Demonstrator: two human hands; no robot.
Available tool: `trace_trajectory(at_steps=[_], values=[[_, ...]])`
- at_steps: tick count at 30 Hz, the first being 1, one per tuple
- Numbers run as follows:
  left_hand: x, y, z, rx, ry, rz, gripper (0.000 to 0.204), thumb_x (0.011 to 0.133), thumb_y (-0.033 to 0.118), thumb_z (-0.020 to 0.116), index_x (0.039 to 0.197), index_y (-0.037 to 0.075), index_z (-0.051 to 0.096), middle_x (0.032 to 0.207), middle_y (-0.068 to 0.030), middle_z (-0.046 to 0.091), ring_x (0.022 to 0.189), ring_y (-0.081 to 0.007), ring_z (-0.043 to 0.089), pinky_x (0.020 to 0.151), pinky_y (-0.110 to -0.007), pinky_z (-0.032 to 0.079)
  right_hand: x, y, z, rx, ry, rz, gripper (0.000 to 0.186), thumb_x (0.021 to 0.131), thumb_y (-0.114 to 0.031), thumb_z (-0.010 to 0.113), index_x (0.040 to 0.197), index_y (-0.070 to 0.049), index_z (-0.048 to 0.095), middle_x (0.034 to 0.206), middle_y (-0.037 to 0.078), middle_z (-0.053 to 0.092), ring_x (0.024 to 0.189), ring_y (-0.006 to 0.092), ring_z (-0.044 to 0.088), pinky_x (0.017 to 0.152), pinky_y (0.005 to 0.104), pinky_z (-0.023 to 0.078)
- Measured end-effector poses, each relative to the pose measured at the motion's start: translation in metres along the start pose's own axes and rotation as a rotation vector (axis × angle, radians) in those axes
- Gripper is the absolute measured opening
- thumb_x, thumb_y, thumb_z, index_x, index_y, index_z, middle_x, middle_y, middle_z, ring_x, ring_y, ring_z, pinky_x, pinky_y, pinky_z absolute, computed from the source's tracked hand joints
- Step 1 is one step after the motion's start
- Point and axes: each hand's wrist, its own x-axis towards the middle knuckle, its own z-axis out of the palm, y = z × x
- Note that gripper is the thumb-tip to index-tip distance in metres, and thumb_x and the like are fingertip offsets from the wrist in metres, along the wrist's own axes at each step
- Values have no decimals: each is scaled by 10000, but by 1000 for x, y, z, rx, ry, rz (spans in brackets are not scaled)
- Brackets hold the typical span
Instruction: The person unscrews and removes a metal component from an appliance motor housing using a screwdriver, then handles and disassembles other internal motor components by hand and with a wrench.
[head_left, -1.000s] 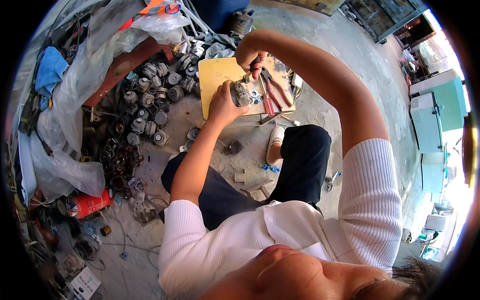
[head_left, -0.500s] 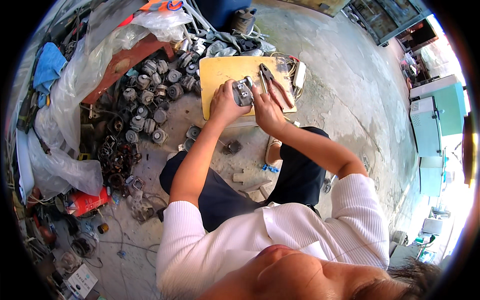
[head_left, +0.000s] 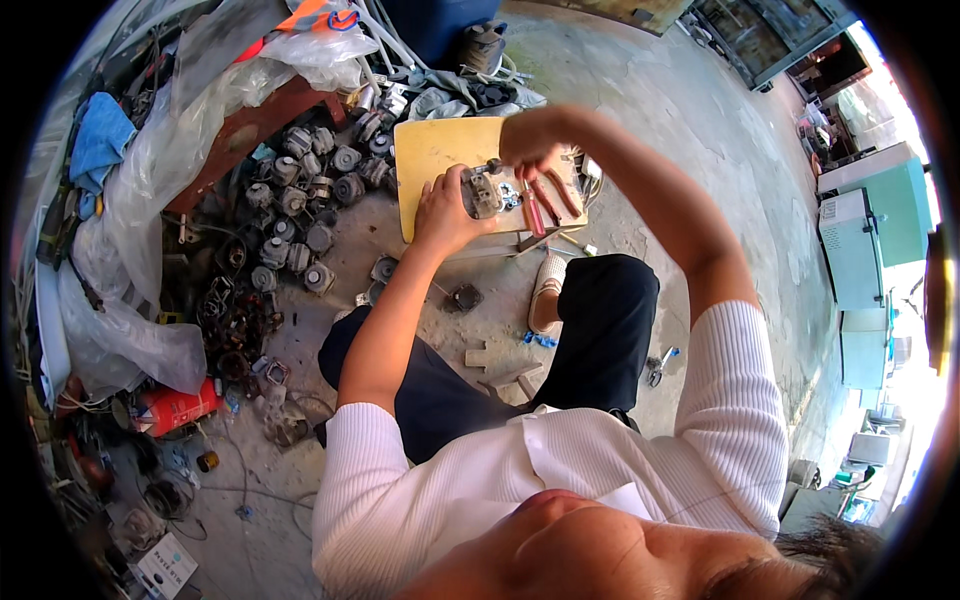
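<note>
My left hand (head_left: pixel 443 212) is closed round a small grey motor (head_left: pixel 484 196), holding it at the near part of a yellow board (head_left: pixel 425 150). My right hand (head_left: pixel 528 140) is raised over the motor's far right corner, its fingers curled downward. Whatever they grip, if anything, is hidden. Beside the motor lie small silvery parts (head_left: pixel 510 195) and a screwdriver with a red handle (head_left: pixel 533 213). Pliers with red grips (head_left: pixel 562 192) rest further right, their jaws covered by my right hand and forearm.
A heap of similar motors (head_left: pixel 292 200) covers the floor to the left. Between my feet sit a dark square part (head_left: pixel 463 297) and a low wooden piece (head_left: pixel 515 382). Clear plastic sheeting (head_left: pixel 130 230) hangs at far left; a pale cabinet (head_left: pixel 850 250) stands right.
My right hand has lifted and turned over the motor, its elbow swinging up and outward. The motor has tilted in my left hand. Silvery parts and the screwdriver's red handle now show.
</note>
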Motion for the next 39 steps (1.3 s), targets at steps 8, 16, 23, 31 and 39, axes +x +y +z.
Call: trace_trajectory(at_steps=[8, 16, 23, 31, 39], values=[[-1, 2, -3, 0, 6, 8, 860, 650, 346, 865, 1336, 72, 424, 1286, -187, 561, 1246, -383, 488, 1050, -467, 405, -12, -34, -21, -46, -2, 123, 116, 854, -122, 636, 931, -53, 689, 840, 82, 745, 704, 97, 700, 486, 272, 525], [0, 7, -7, -35, -34, -63, 852, 626, 343, 870, 1315, 76, 445, 1261, -189, 581, 1221, -392, 510, 1023, -464, 429, 5, 5, 178, -123, 1095, -105, 690, 786, 16, 560, 1453, -12, 388, 936, 212, 618, 840, 383, 653, 715, 446, 549], [2, 5, 0, 0, 8, -62, 863, 606, 334, 869, 1321, 91, 449, 1276, -177, 581, 1219, -380, 518, 1026, -457, 431, 27, 24, 200, 197, 1194, -307, 597, 944, -74, 531, 1511, -93, 345, 1043, 225, 582, 933, 407, 616, 792, 448, 518], [0, 8, -2, -8, -18, -81, 899, 607, 349, 868, 1353, 100, 433, 1301, -170, 566, 1233, -370, 509, 1037, -449, 428, 29, 29, 198, 515, 1296, -350, 389, 931, -78, 530, 1317, -28, 542, 1024, 249, 648, 1004, 414, 620, 862, 471, 494], [-2, 4, 0, -2, -8, -55, 944, 598, 374, 877, 1380, 104, 422, 1316, -176, 562, 1244, -377, 505, 1041, -450, 427, 38, 25, 211, 712, 1312, -364, 336, 973, -106, 537, 1291, 1, 557, 986, 186, 662, 925, 310, 653, 840, 398, 504]])
